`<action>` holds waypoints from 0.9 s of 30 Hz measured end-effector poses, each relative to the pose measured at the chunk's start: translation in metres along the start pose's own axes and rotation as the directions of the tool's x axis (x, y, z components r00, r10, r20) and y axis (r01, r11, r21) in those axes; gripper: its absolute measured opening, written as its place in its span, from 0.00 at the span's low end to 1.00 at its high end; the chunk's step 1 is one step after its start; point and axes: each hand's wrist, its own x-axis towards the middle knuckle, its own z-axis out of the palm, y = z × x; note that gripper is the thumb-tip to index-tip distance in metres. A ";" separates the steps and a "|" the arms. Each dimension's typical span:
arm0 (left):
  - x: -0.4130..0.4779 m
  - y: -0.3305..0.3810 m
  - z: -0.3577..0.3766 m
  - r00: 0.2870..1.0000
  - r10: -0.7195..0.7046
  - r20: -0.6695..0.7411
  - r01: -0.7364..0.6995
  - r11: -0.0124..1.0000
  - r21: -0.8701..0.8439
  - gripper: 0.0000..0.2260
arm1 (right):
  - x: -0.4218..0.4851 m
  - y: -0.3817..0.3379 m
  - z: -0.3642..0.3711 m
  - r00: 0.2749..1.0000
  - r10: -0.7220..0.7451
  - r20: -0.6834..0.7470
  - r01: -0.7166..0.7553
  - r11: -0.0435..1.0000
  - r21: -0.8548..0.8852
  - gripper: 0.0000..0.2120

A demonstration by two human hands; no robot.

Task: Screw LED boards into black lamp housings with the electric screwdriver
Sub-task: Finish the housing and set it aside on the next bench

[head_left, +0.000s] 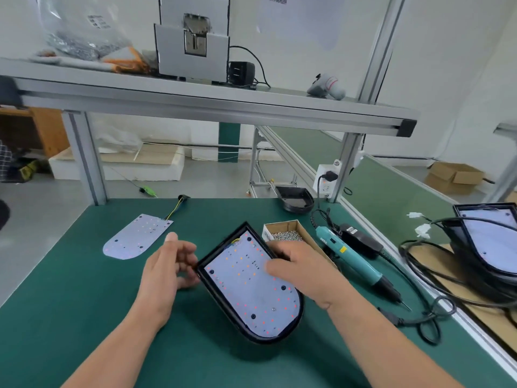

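Housing work sat mid-mat: the black lamp housing (223, 303) lay tilted on the green mat (84, 303), an LED board (251, 292) seated inside it. The right hand (302, 273) grasped the housing from 2 o'clock, thumb flat on the board, fingers wrapped behind the rim. The left hand (165, 273) was at 9 o'clock, fingers loosely curled with tips at the rim; whether they gripped it I could not tell. The electric screwdriver (355, 261) lay untouched at 3 o'clock, a box of screws (285, 233) at 1 o'clock, and a spare LED board (134, 238) at 10 o'clock.
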 end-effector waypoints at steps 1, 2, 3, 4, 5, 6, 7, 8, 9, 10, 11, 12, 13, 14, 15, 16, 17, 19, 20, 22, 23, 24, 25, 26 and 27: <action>0.000 -0.001 0.000 1.000 0.006 0.016 -0.006 1.000 -0.007 0.24 | -0.005 -0.003 -0.009 0.999 -0.023 -0.039 0.024 1.000 0.009 0.10; -0.001 -0.002 0.001 0.999 0.015 0.042 -0.015 1.000 -0.003 0.24 | -0.011 -0.006 -0.019 0.995 -0.047 -0.086 0.049 0.999 0.019 0.13; -0.002 -0.002 0.001 0.998 0.024 0.065 -0.025 1.000 0.011 0.24 | -0.017 -0.009 -0.029 0.988 -0.072 -0.137 0.077 0.997 0.032 0.13; -0.003 -0.002 0.001 0.996 0.032 0.080 -0.035 0.999 0.031 0.24 | -0.025 -0.012 -0.041 0.977 -0.088 -0.193 0.100 0.993 0.055 0.11; -0.003 -0.003 0.002 0.996 0.042 0.085 -0.046 0.998 0.049 0.24 | -0.033 -0.015 -0.053 0.965 -0.093 -0.245 0.118 0.989 0.091 0.10; -0.003 -0.004 0.001 0.995 0.051 0.083 -0.056 0.996 0.062 0.23 | -0.040 -0.017 -0.065 0.951 -0.091 -0.295 0.135 0.982 0.135 0.10; -0.002 -0.005 0.001 0.995 0.058 0.081 -0.064 0.995 0.070 0.22 | -0.048 -0.019 -0.078 0.935 -0.085 -0.343 0.153 0.973 0.174 0.11; -0.002 -0.006 0.001 0.995 0.063 0.082 -0.069 0.995 0.076 0.22 | -0.056 -0.019 -0.091 0.917 -0.081 -0.391 0.170 0.965 0.200 0.12; -0.001 -0.007 0.000 0.994 0.069 0.084 -0.076 0.994 0.080 0.21 | -0.064 -0.021 -0.104 0.898 -0.077 -0.434 0.185 0.959 0.214 0.12; -0.001 -0.007 0.000 0.993 0.074 0.088 -0.082 0.993 0.083 0.21 | -0.073 -0.021 -0.117 0.876 -0.072 -0.476 0.197 0.956 0.217 0.11; -0.001 -0.007 -0.001 0.993 0.076 0.091 -0.083 0.993 0.084 0.21 | -0.081 -0.020 -0.130 0.856 -0.065 -0.513 0.206 0.953 0.223 0.10; 0.000 -0.007 -0.001 0.993 0.075 0.089 -0.082 0.993 0.083 0.22 | -0.089 -0.018 -0.142 0.833 -0.061 -0.551 0.220 0.948 0.228 0.11; 0.001 -0.008 -0.002 0.994 0.071 0.082 -0.078 0.993 0.085 0.23 | -0.098 -0.017 -0.155 0.804 -0.055 -0.592 0.236 0.944 0.232 0.13; 0.002 -0.008 -0.002 0.995 0.066 0.073 -0.072 0.993 0.090 0.23 | -0.107 -0.015 -0.167 0.769 -0.049 -0.638 0.249 0.941 0.228 0.16; 0.003 -0.009 -0.003 0.996 0.059 0.065 -0.065 0.993 0.095 0.22 | -0.116 -0.013 -0.180 0.730 -0.040 -0.682 0.259 0.940 0.221 0.19; 0.004 -0.009 -0.004 0.997 0.052 0.058 -0.058 0.993 0.100 0.22 | -0.124 -0.009 -0.193 0.690 -0.032 -0.723 0.267 0.940 0.214 0.21; 0.004 -0.009 -0.004 0.998 0.045 0.050 -0.049 0.993 0.103 0.21 | -0.132 -0.006 -0.206 0.653 -0.015 -0.757 0.270 0.939 0.214 0.23; 0.005 -0.009 -0.003 0.999 0.029 0.034 -0.033 0.993 0.114 0.20 | -0.147 0.007 -0.235 0.559 0.038 -0.828 0.257 0.942 0.217 0.23; 0.006 -0.009 -0.003 0.999 0.016 0.030 -0.020 0.993 0.120 0.20 | -0.154 0.015 -0.249 0.509 0.062 -0.859 0.260 0.940 0.222 0.21; 0.011 -0.010 0.001 0.999 -0.020 0.026 0.016 0.991 0.134 0.20 | -0.169 0.031 -0.275 0.430 0.110 -0.896 0.297 0.920 0.255 0.10; 0.013 -0.009 0.003 0.999 -0.041 0.026 0.037 0.989 0.142 0.20 | -0.176 0.038 -0.285 0.407 0.143 -0.902 0.321 0.902 0.288 0.05; 0.015 -0.008 0.005 0.998 -0.061 0.027 0.056 0.987 0.151 0.19 | -0.182 0.046 -0.295 0.382 0.175 -0.907 0.336 0.888 0.313 0.05; 0.016 -0.006 0.008 0.997 -0.079 0.027 0.073 0.984 0.162 0.18 | -0.188 0.054 -0.304 0.344 0.215 -0.914 0.349 0.875 0.336 0.07; 0.017 -0.004 0.010 0.995 -0.091 0.028 0.085 0.982 0.169 0.17 | -0.194 0.062 -0.311 0.290 0.248 -0.924 0.357 0.868 0.345 0.08; 0.016 -0.001 0.013 0.995 -0.098 0.028 0.091 0.981 0.171 0.17 | -0.199 0.069 -0.317 0.239 0.272 -0.932 0.357 0.868 0.345 0.06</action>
